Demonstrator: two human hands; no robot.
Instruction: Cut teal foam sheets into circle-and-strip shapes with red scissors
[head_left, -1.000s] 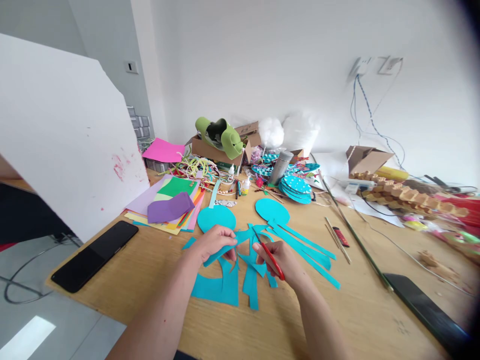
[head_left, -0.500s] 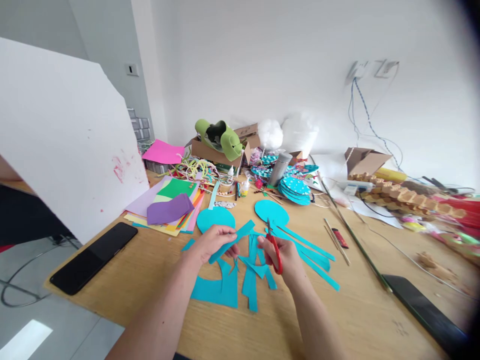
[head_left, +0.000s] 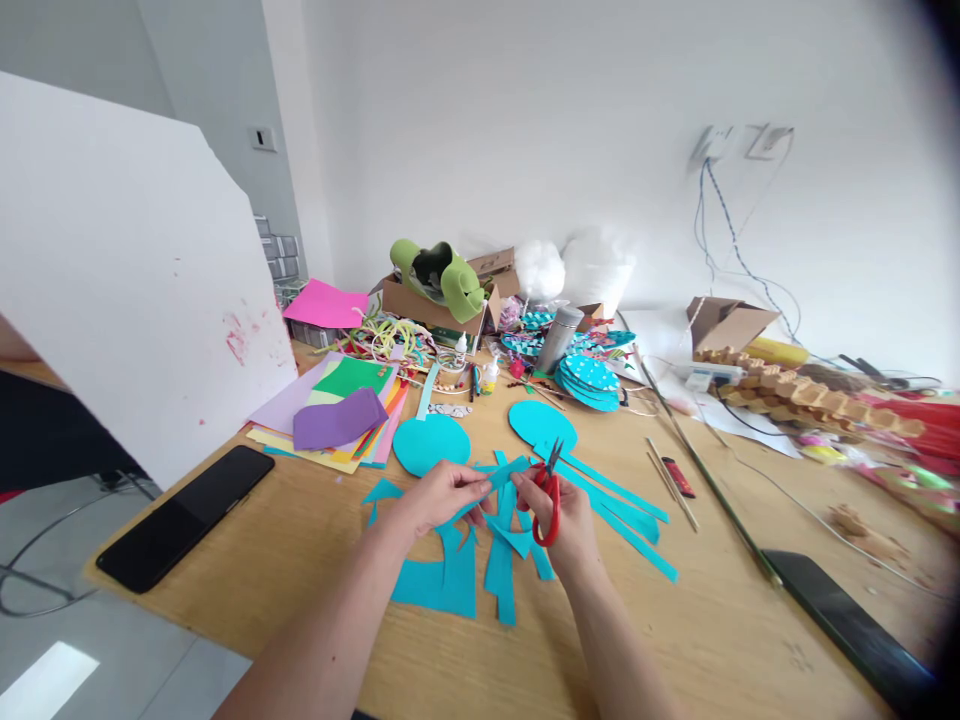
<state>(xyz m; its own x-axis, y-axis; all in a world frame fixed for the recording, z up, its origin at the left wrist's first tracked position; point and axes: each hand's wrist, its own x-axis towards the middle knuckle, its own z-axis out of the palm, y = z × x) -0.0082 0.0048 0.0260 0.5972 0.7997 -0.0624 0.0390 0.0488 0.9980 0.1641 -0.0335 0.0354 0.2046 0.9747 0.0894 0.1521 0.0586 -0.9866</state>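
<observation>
My left hand [head_left: 450, 495] pinches a blue paper strip [head_left: 511, 468] over the middle of the table. The strip's right end meets the fingertips of my right hand [head_left: 566, 515], which also grips red-handled scissors [head_left: 553, 500], blades pointing up and away. Below the hands lie blue paper offcuts [head_left: 442, 585] with curved edges and several narrow scraps. Behind them are two blue paper rounds, one on the left [head_left: 431, 444] and one on the right [head_left: 541, 425]. Long blue strips [head_left: 637, 545] fan out right of my right hand. Part of the held strip is hidden by my fingers.
Coloured sheets [head_left: 337, 420] and a black phone [head_left: 187, 515] lie at left, beside a large white board [head_left: 135, 270]. A grey flask [head_left: 559, 340] and dotted blue discs [head_left: 589, 382] stand behind. At right are thin sticks [head_left: 675, 485], a red lighter [head_left: 679, 477] and a long green stem [head_left: 697, 460].
My left hand has moved right with the strip, and its end now reaches my right fingertips. The scissors have tilted to the right, with their blades slightly parted.
</observation>
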